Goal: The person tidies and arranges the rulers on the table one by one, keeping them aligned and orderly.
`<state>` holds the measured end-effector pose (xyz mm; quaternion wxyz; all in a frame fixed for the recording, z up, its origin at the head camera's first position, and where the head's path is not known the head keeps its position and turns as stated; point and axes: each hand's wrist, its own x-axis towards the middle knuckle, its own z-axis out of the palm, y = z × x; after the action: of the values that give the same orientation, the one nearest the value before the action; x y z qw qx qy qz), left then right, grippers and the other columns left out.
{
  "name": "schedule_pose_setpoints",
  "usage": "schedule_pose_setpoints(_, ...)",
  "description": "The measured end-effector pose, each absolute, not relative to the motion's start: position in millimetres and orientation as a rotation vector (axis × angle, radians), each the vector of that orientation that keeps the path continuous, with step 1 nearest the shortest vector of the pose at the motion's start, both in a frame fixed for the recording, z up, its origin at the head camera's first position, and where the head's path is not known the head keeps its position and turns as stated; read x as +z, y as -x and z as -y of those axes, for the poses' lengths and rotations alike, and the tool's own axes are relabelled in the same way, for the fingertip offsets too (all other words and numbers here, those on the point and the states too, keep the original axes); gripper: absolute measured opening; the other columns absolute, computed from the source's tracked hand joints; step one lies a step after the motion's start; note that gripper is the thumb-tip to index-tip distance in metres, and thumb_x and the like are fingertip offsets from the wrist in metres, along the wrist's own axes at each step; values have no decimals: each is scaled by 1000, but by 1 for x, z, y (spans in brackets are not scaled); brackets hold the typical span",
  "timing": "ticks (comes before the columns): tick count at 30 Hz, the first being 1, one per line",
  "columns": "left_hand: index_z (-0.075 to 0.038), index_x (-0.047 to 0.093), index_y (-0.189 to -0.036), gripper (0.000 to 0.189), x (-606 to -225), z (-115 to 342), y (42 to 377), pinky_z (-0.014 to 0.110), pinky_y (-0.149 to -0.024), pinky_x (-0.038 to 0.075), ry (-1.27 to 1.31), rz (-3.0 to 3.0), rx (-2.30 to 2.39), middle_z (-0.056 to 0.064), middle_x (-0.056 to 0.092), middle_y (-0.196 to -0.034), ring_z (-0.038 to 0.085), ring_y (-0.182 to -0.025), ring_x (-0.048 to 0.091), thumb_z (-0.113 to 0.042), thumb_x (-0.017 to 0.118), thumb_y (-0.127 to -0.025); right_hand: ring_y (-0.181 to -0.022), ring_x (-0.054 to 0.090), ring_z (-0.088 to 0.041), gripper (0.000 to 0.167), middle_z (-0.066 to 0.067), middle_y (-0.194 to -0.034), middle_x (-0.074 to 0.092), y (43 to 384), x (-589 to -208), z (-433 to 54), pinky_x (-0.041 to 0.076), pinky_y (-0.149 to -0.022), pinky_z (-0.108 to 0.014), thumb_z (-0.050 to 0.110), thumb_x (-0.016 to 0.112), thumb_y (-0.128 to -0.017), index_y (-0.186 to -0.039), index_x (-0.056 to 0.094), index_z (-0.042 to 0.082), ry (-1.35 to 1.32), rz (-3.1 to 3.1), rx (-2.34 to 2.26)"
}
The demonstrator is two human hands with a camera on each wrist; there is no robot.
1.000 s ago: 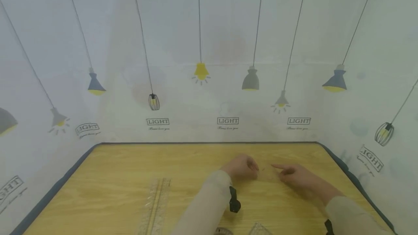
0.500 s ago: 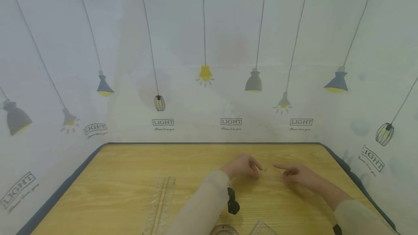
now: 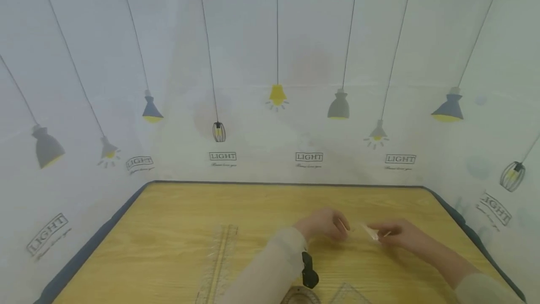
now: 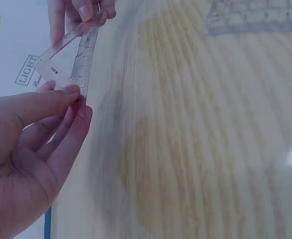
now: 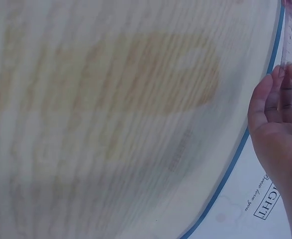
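A small clear set square with ruler marks along one edge is stretched between my two hands. In the left wrist view my left hand pinches one end of it between thumb and fingers. At the opposite end, my right hand pinches it with its fingertips. The right wrist view has my right hand at the border, with a strip of the set square above the fingers. From the head, left hand and right hand face each other over the back right of the table, the set square faint between them.
A long clear ruler lies on the wood-grain table left of my left arm. Near the front edge of the view are a round clear protractor and another clear set square. Printed wall sheeting surrounds the table.
The set square has tilted, so its bright edge now shows beside the right fingers. The head view has shifted, carrying the whole scene rightward in it. Both hands keep their hold.
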<state>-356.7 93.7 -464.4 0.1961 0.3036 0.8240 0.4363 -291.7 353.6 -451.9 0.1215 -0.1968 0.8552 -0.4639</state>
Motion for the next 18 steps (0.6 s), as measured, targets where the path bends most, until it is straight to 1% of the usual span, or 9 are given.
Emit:
schedule_pose_setpoints(5, -4, 70, -100, 23, -467, -103, 347, 24, -62, 54, -832, -2235, 1265, 2, 70, -81, 12, -68, 65, 9, 72, -81, -94, 62, -12, 42, -21, -106, 65, 282, -456, -364, 54, -78, -28, -1, 61, -89, -128, 53, -14, 647, -2455, -1403)
schedule_pose_setpoints(8, -1, 69, -100, 24, -468, -109, 343, 24, -61, 54, -846, -2203, 1269, 4, 71, -81, 12, -67, 66, 12, 71, -80, -92, 62, -9, 40, -21, -105, 66, 276, -458, -370, 54, -77, -27, 2, 61, -92, -128, 53, -15, 648, -2443, -1405)
schedule_pose_setpoints(13, -1, 68, -99, 25, -468, -117, 335, 25, -60, 55, -846, -2122, 1284, 5, 70, -79, 13, -66, 66, 13, 71, -79, -92, 63, -8, 39, -21, -106, 65, 266, -460, -380, 54, -76, -28, 5, 60, -95, -127, 53, -16, 606, -2416, -1402)
schedule_pose_setpoints(15, -2, 67, -98, 25, -466, -119, 330, 27, -60, 56, -822, -2077, 1294, 4, 70, -79, 14, -66, 66, 13, 71, -79, -92, 63, -9, 39, -24, -108, 65, 264, -461, -383, 55, -76, -29, 3, 60, -94, -127, 52, -17, 581, -2386, -1430)
schedule_pose_setpoints(18, -5, 67, -97, 25, -464, -120, 323, 28, -60, 56, -786, -2050, 1291, 3, 69, -78, 16, -66, 66, 13, 70, -81, -90, 64, -9, 39, -22, -106, 67, 260, -463, -387, 55, -75, -29, 2, 63, -91, -125, 54, -15, 537, -2376, -1453)
